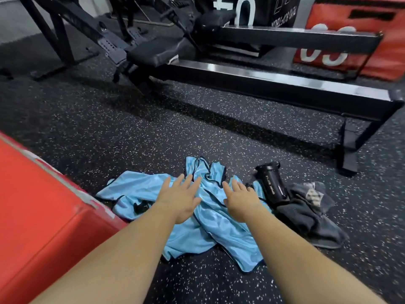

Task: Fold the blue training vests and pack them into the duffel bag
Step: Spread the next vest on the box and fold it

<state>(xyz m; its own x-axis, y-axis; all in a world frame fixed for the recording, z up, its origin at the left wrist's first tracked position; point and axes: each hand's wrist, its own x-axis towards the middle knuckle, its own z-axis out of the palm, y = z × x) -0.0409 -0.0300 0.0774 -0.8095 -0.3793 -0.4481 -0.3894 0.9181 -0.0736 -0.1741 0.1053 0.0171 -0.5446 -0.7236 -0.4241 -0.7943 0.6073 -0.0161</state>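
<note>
We record crumpled, glossy blue vests point(217, 235) beneath our left hand point(179, 199) and right hand point(241, 199), fingers straight, gripping nothing; smooth cylindrical black bottle point(271, 181) just right of them.

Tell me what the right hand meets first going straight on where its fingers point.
Probably the bunched top edge of the blue vests, just ahead of the right hand; beyond lies speckled floor. Height above cloth unclear.

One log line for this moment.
left hand: open over blue vests | right hand: open over blue vests | blue vests: crumpled on floor | duffel bag: not in view
</note>
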